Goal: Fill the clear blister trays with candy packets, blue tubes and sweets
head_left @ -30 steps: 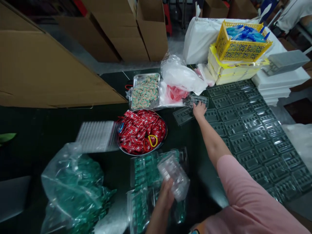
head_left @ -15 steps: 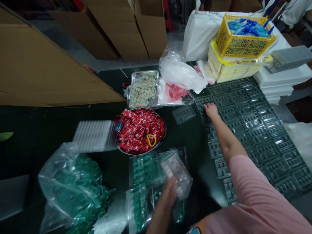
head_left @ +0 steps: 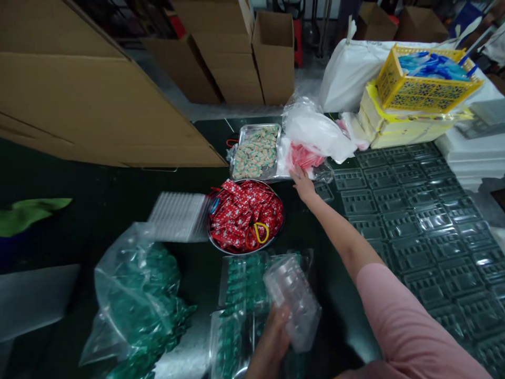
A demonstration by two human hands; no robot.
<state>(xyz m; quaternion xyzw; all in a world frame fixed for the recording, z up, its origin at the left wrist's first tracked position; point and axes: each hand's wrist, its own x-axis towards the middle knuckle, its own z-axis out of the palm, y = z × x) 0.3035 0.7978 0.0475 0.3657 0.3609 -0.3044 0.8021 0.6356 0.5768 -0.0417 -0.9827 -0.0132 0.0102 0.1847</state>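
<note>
Head view: the left hand (head_left: 276, 327), low in the middle of the frame, is closed around a stack of clear plastic trays (head_left: 294, 300). It holds the stack over flat packs with green things (head_left: 252, 279) in them. The right hand (head_left: 303, 185) reaches to the upper middle, by the front edge of some pink packets (head_left: 304, 156). I cannot tell if its fingers pinch anything. Just left of the packets, a metal tray (head_left: 272, 171) is full of small tan and green pieces (head_left: 255, 150). Below that, in the middle, sits a pile of red packets (head_left: 236, 216). Green packets in a clear bag (head_left: 138, 300) lie at the lower left. Flat clear trays (head_left: 414, 221) lie in rows on the right side.
</note>
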